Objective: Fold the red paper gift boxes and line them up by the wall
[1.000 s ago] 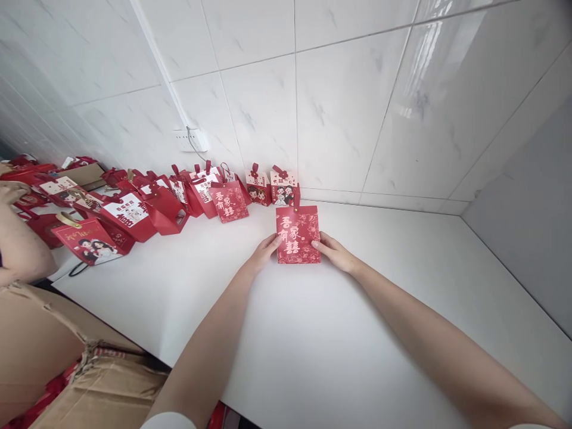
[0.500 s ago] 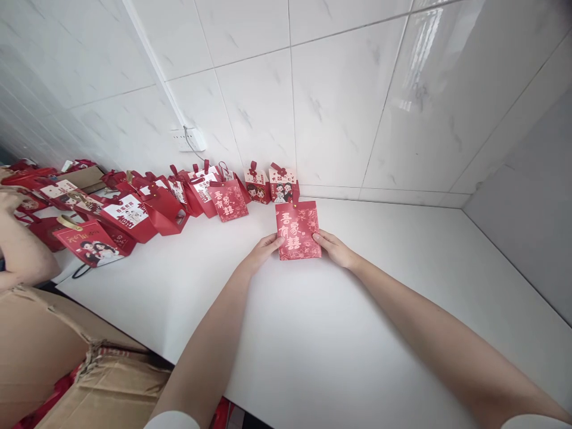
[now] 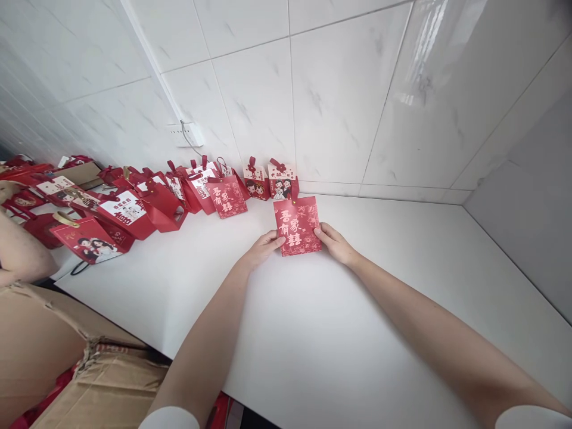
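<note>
A red gift box (image 3: pixel 298 229) with pale printed characters and a floral pattern is held upright over the white table, its front facing me. My left hand (image 3: pixel 264 247) grips its left side, thumb on the front and fingers behind. On the opposite side my right hand (image 3: pixel 334 241) pinches the lower right edge the same way. The fingers behind the box are mostly hidden. Behind and to the left stands a matching red box (image 3: pixel 227 198). Two small boxes with cartoon couples, one of them a red-and-cream box (image 3: pixel 282 180), stand against the wall.
Several red gift boxes (image 3: pixel 127 211) crowd the left of the white table (image 3: pixel 339 333). Another person's arm (image 3: pixel 24 250) rests at the far left. An opened cardboard carton (image 3: pixel 111 387) sits below the table's near left edge. A socket (image 3: pixel 184 134) is on the tiled wall.
The box in my hands has tilted slightly, its left side shifting a little. Both hands keep their hold. The other person's arm has drawn slightly left, and the view has shifted a little.
</note>
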Available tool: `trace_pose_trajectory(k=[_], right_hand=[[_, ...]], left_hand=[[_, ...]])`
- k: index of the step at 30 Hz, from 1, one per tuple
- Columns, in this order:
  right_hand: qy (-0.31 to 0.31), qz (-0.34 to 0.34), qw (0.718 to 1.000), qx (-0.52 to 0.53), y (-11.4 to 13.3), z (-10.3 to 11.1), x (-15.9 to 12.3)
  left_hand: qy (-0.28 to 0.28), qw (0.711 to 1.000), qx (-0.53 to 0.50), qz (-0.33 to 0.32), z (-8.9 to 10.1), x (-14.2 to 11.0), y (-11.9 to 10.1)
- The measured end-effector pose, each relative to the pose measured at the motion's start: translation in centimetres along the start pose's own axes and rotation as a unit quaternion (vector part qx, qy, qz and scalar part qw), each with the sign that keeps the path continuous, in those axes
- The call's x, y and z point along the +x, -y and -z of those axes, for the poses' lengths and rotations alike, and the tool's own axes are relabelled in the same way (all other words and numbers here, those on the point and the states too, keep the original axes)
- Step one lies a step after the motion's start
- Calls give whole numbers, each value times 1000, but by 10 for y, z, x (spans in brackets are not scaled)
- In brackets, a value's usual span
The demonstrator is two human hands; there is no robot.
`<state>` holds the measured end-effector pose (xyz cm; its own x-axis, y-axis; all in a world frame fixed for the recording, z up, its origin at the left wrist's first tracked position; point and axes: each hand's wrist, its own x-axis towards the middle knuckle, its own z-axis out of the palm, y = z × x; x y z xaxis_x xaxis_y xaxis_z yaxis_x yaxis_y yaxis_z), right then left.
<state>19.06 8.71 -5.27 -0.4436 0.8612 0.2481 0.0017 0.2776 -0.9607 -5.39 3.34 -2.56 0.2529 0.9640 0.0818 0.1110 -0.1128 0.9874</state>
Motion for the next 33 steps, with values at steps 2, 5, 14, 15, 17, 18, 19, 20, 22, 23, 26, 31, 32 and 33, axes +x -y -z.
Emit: trace_pose_trajectory(k=[2,5,14,15,17,18,19,20,22,23,26,31,32,33], right_hand=[[-9,1,1000,8,2,1,0],[-12,10,1000,24,2,2,0],[-24,52,998,16,-4,2,1],[-26,51,998,11,-4,2,1],[-26,50,998,6,-5,2,2],[-26,50,998,5,-5,2,2],[-28,49,998,4,-5,2,2],[-29,48,998,2,-5,2,2],[-30,46,998,-5,-4,2,2],[-31,46,998,-11,-4,2,2],[-33,47,998,-30,-3,3,2],[-34,32,998,-37,-1,4,0],[-35,28,998,-38,-1,4,0],[-36,25,998,-39,-1,4,0]], left_hand=[[-16,999,29,-7,0,2,4],[-26,999,43,4,-1,3,9],[9,999,44,16,-2,1,7],[8,998,58,13,-2,1,6],[8,996,86,4,-1,2,5],[10,995,100,-2,-1,2,5],[11,993,115,-10,0,3,5],[12,991,129,-17,0,4,5],[12,988,151,-29,1,6,6],[9,987,156,-34,1,6,7],[4,989,144,-39,2,7,9],[32,986,165,-19,3,0,9],[36,983,180,-18,3,-1,9],[38,981,190,-17,4,-2,8]])
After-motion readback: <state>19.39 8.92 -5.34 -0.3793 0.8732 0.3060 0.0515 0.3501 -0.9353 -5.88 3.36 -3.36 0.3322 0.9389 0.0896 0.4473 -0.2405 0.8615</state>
